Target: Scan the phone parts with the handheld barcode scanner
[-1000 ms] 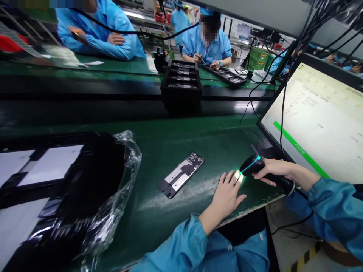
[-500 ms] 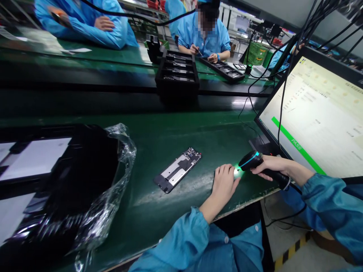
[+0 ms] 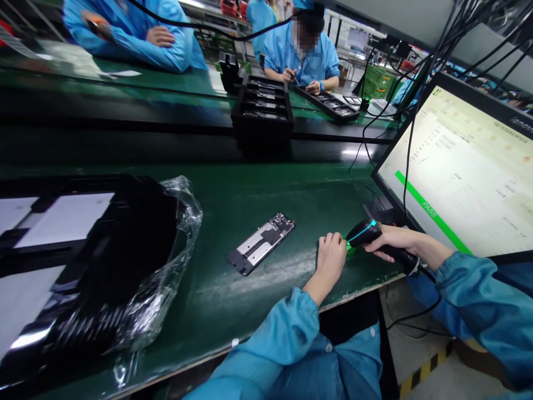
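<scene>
A black barcode scanner [image 3: 364, 234] is wrapped in my right hand [image 3: 393, 244], its head pointing left with a blue stripe lit. Right in front of that head, my left hand [image 3: 331, 258] rests near the bench edge with curled fingers. Green light shows between the fingers and the scanner; whatever the fingers hold is hidden. To the left of my left hand lies an opened phone body [image 3: 262, 243], its circuit board and silver frame facing up. Neither hand touches it.
A monitor [image 3: 458, 172] showing a green PASS bar stands at right, with cables hanging before it. Black trays in clear plastic wrap [image 3: 183, 222] fill the left. Across the bench are a stack of black trays [image 3: 262, 119] and co-workers in blue [image 3: 300, 55].
The scanner head and my left hand are closer together, and the bright green glow between them has shrunk. The phone body stays on the bench; the view has shifted slightly.
</scene>
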### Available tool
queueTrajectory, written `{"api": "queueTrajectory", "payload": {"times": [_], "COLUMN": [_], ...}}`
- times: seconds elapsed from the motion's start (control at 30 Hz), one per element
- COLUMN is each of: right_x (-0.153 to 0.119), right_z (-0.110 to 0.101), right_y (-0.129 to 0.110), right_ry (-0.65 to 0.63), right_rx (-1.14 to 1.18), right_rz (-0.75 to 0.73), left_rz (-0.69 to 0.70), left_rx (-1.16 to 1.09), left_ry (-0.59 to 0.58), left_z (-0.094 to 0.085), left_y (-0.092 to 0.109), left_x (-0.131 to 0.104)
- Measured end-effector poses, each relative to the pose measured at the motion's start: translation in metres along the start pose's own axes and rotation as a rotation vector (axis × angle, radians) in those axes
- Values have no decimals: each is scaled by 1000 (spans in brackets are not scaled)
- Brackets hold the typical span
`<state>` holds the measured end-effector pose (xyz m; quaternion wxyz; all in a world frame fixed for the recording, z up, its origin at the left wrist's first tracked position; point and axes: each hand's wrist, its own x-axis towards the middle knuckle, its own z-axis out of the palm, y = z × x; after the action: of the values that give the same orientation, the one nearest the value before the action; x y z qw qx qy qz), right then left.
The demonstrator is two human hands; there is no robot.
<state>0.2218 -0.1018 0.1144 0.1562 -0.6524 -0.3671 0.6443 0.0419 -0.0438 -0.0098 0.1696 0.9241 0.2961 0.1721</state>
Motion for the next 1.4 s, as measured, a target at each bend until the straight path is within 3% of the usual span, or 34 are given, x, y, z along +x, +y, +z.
{"api": "queueTrajectory", "payload": {"times": [0.97, 1.4], "right_x": [7, 1], "right_z": [-11, -6], "right_y": [0, 0], "right_ry": [-78, -51], "right_rx": [-56, -50], "right_rz": [53, 63], "left_rz": [-94, -89], "left_rx": [-202, -252], "left_ry": [51, 68], "left_z": [7, 5], "left_y": [-5, -6], "left_x": [0, 0]}}
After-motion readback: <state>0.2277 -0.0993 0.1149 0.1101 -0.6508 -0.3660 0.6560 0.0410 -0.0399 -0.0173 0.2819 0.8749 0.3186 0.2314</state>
